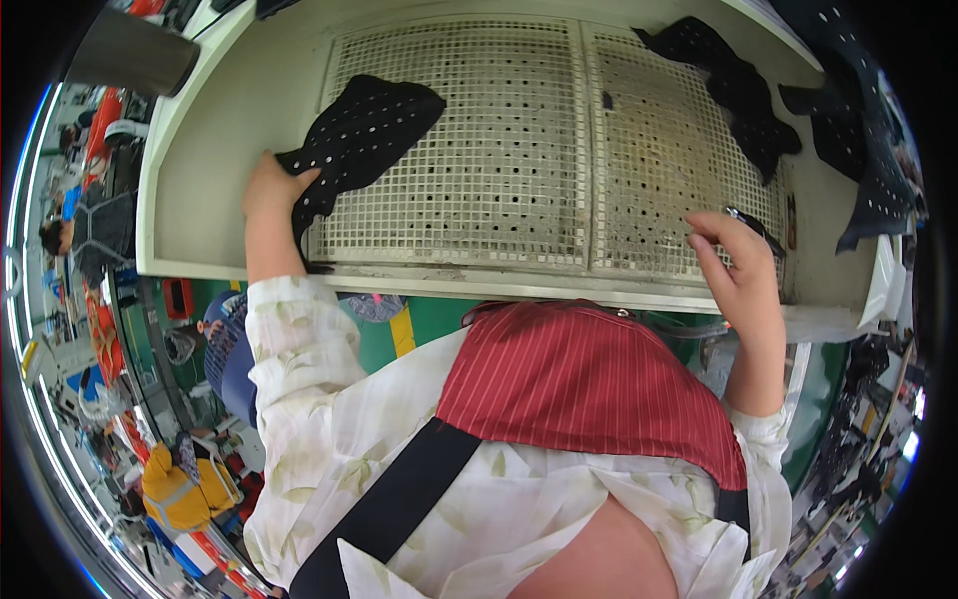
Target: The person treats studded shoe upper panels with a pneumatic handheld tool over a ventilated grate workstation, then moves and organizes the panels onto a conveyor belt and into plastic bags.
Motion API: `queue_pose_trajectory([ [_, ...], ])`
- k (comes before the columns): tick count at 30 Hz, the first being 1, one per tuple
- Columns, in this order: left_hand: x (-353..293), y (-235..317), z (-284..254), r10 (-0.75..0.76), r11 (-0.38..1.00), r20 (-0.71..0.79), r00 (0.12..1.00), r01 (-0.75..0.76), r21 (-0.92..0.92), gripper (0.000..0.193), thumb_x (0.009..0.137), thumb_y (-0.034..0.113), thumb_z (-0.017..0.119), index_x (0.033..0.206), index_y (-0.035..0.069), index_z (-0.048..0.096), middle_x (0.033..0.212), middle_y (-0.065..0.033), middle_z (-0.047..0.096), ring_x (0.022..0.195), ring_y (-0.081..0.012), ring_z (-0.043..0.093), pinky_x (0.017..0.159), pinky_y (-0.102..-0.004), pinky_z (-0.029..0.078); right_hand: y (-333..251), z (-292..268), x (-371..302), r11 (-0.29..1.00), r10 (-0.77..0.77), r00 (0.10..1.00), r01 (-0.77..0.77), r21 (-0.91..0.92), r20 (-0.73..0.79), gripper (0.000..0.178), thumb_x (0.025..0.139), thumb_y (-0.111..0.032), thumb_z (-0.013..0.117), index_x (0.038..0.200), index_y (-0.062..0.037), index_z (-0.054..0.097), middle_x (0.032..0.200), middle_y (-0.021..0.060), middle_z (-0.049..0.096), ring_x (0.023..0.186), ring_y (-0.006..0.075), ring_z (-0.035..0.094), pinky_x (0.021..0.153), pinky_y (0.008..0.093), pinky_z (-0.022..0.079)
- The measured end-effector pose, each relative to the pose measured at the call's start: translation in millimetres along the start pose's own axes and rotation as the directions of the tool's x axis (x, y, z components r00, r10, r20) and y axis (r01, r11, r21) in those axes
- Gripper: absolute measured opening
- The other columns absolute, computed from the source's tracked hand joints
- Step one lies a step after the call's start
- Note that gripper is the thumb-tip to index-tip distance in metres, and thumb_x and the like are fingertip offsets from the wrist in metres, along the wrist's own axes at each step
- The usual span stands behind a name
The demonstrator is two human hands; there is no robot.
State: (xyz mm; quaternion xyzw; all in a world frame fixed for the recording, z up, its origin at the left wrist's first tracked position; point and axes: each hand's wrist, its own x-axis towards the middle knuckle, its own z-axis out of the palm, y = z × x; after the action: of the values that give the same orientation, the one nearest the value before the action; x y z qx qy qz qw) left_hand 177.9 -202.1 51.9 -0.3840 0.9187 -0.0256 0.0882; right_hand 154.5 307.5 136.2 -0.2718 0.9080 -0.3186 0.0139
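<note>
A black cloth piece with white dots (369,130) lies on the left part of the white grid panel (459,215). My left hand (274,190) grips its near left edge, thumb on top and fingers partly hidden behind the cloth. A strip of the cloth hangs down toward the front rim. Over the right part of the grid is my right hand (740,265), fingers curled, with a small gap between thumb and fingertip and nothing visible in it. Just beyond it lies a small dark tool with a shiny end (756,230), its kind unclear.
The grid sits in a pale tray-like worktop with a raised front rim (479,283). More dotted black cloth (733,85) lies at the back right, and another piece (868,150) hangs over the right wall. A grey cylinder (135,52) juts in at the back left.
</note>
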Motion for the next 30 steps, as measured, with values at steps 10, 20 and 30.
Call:
queue_pose_trajectory([
  [10, -132, 71, -104, 0.812, 0.481, -0.413, 0.412, -0.874, 0.074, 0.033, 0.076, 0.005, 0.056, 0.108, 0.011, 0.058, 0.082, -0.0089, 0.059, 0.076, -0.0269, 0.058, 0.066, -0.037, 0.046, -43, 3, 44, 0.933, -0.316, 0.949, 0.315, 0.173, -0.024, 0.032, 0.073, -0.011, 0.066, 0.103, -0.0032, 0.059, 0.093, 0.0121, 0.062, 0.087, 0.0274, 0.06, 0.075, 0.0353, 0.047],
  [20, -203, 103, -118, 0.908, -0.167, -0.377, -0.184, -0.983, 0.078, 0.03, 0.072, 0.016, 0.058, 0.102, 0.012, 0.059, 0.071, 0.0012, 0.047, 0.06, -0.013, 0.049, 0.052, -0.0269, 0.039, -73, 15, 75, 0.796, -0.603, 0.7, 0.492, 0.354, 0.383, 0.041, 0.065, -0.023, 0.07, 0.1, -0.004, 0.058, 0.087, 0.0123, 0.06, 0.083, 0.0319, 0.057, 0.072, 0.0405, 0.045],
  [30, -127, 47, -48, 0.726, 0.332, -0.327, 0.604, -0.725, -0.603, 0.027, 0.072, -0.002, 0.063, 0.097, 0.008, 0.063, 0.088, -0.0066, 0.064, 0.081, -0.0208, 0.06, 0.074, -0.0309, 0.045, -91, 12, 81, 0.872, -0.482, 0.862, 0.489, -0.002, 0.158, 0.016, 0.069, -0.007, 0.063, 0.081, -0.0055, 0.053, 0.07, 0.0099, 0.056, 0.066, 0.0316, 0.056, 0.055, 0.0393, 0.044],
])
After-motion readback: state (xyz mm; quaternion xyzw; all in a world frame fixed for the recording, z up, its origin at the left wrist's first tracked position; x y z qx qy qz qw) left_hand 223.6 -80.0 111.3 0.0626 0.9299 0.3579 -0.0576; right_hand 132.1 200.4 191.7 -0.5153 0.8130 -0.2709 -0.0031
